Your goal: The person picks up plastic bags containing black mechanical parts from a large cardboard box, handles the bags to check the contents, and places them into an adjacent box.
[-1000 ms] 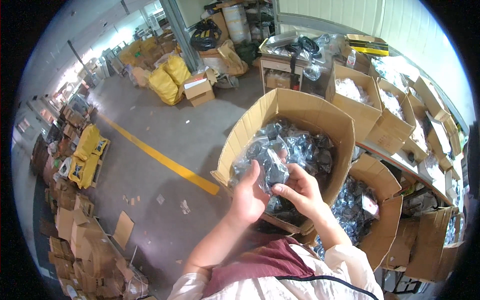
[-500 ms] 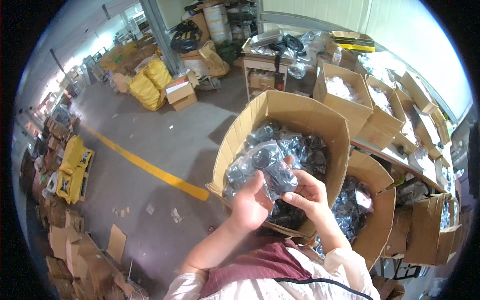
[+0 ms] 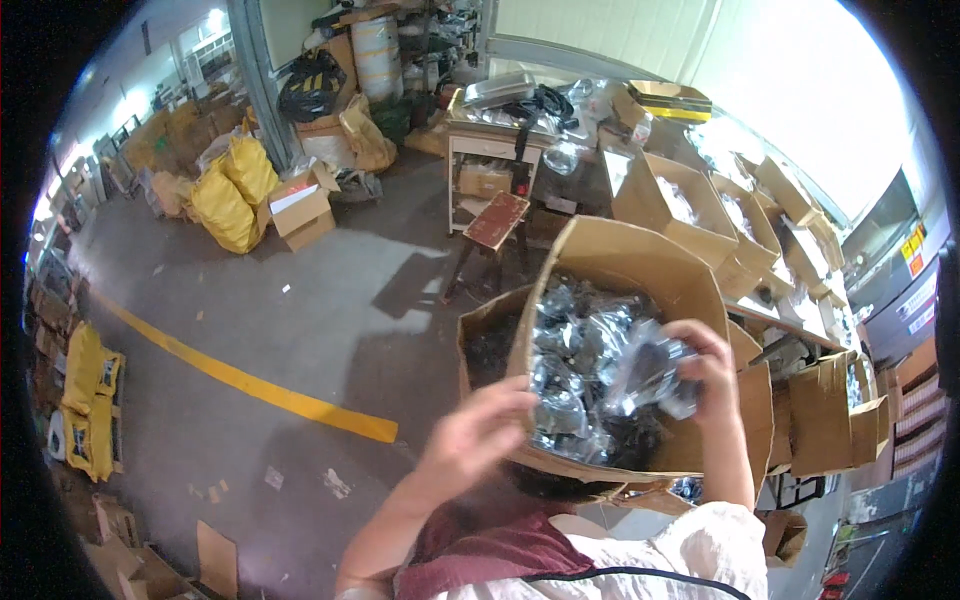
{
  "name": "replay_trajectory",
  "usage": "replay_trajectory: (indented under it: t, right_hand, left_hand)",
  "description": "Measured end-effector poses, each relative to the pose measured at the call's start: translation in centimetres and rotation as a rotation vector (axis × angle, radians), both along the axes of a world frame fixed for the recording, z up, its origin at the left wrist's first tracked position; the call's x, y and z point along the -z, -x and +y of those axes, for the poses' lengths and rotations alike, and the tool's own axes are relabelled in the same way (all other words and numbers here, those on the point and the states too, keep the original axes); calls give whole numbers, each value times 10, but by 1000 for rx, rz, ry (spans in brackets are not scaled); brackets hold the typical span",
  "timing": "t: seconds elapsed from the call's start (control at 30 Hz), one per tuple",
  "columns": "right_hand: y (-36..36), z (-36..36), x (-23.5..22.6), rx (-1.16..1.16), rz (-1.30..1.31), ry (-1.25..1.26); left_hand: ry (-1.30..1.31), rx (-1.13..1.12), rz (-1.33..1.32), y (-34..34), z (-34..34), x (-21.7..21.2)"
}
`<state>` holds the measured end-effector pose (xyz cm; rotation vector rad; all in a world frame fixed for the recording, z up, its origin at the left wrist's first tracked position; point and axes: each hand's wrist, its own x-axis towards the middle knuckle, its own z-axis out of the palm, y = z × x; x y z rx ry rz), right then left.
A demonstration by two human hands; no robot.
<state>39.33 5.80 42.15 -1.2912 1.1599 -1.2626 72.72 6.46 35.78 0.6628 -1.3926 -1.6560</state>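
My right hand [image 3: 712,365] is closed on a clear plastic bag [image 3: 650,372] with something dark inside, holding it over a large open cardboard box [image 3: 640,245]. Many similar clear bags with dark contents [image 3: 575,360] fill that box; what the contents are I cannot make out. My left hand [image 3: 480,435] is slightly blurred, its fingers stretched toward the box's near left edge and apparently touching it. It holds nothing that I can see. Left of this box, part of another cardboard box [image 3: 478,335] shows, dark inside.
Beyond the box are a red-topped stool [image 3: 497,222] and a small cluttered table [image 3: 495,146]. Several open cartons [image 3: 680,205] line a bench on the right. On the floor at left are a yellow line [image 3: 260,380], yellow sacks [image 3: 235,195] and scraps [image 3: 337,484].
My hands have parted: the left let go of the bag and moved to the box's left edge, while the right carried it rightward. The view has swung right, and the stool now shows.
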Motion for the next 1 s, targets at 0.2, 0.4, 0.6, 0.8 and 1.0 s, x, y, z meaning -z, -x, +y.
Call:
replay_trajectory:
  t: [0.2,0.4,0.6,0.8,1.0]
  right_hand:
    - [18,-63,24,700,259,96]
    - [-15,-111,165,191,1469,-252]
    - [-39,-147,174,62,1555,-454]
    - [69,-172,288,755,1558,-567]
    - [40,-279,302,897,1567,-868]
  left_hand:
    - [-392,-700,-33,-167,-33,89]
    - [-522,-495,-47,-222,-92,128]
    - [-483,-134,-135,-244,-211,169]
    - [-303,-115,-698,-357,-353,368]
    - [-719,-230,-1223,-581,-347,440]
